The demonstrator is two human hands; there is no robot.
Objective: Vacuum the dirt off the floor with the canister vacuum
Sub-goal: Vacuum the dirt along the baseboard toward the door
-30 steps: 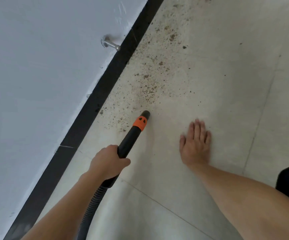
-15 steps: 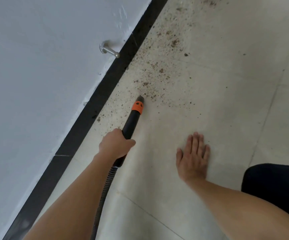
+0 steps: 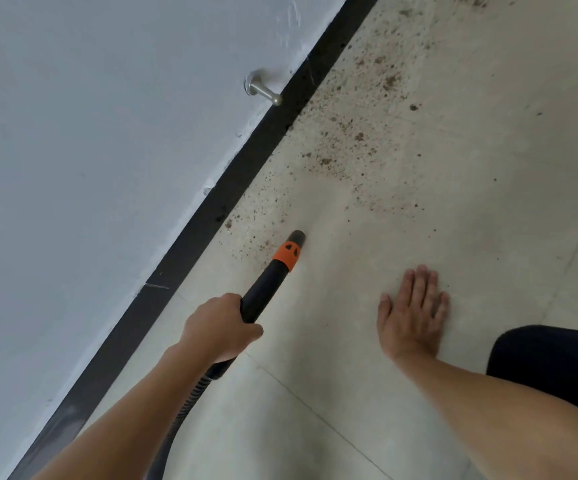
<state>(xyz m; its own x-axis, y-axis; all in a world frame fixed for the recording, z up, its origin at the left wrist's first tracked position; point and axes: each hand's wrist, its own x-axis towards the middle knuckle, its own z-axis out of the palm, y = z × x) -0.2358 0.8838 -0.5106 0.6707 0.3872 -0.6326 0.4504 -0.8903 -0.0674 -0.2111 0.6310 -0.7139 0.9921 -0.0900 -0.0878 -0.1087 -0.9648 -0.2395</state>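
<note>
Our left hand (image 3: 218, 327) grips the vacuum hose (image 3: 266, 289); our right hand (image 3: 413, 317) rests flat on the floor (image 3: 453, 237). We should sweep the nozzle (image 3: 296, 239) slowly through the dirt (image 3: 349, 143) beside the baseboard (image 3: 211, 209).

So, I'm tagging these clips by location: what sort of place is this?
Likely an indoor room, seen at its edge: pale floor tiles with grout lines, a black baseboard under a white wall, and a metal door stopper mounted on it.

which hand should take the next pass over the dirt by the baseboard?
Left. The left hand grips the vacuum wand, its tip beside the dirt. The right hand lies flat on the floor, holding nothing.
</note>
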